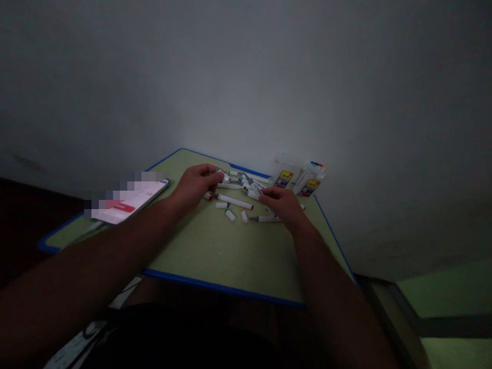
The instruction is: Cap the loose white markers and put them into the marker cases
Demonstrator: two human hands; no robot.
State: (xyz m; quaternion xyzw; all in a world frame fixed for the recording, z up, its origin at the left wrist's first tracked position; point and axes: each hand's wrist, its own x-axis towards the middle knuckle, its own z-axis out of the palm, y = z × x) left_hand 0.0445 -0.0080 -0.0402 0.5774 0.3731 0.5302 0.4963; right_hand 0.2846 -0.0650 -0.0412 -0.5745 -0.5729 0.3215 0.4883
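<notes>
With fingers pinched together at the tips, grips a small white cap (224, 177), green showing at one end, in the left hand (197, 185); with fingers bent low over the tabletop (230, 251), appears to grasp a grey-and-white marker (259, 189) in the right hand (283, 204), though hard to tell apart there from the loose pile of markers (246, 185) just beyond. Judging by the visible part, runs slantwise along that marker's long axis, away from the right fingertips and leftward, toward the far edge and roughly to the left hand's side. Places the cap left of the marker's far end, about as far off in depth, apart from it, with part of the pile between. Cannot tell, in this dim light, which way to read the cap's mouth. Nearer to the left hand, finds a long marker (234, 202) lying crosswise, grey nib leftward and red end rightward; below it, three loose caps (230, 215). Just under the right hand, shows another marker (265, 219), nib leftward, and beyond, toward the wall, two clear cases (283, 178) standing side by side.
</notes>
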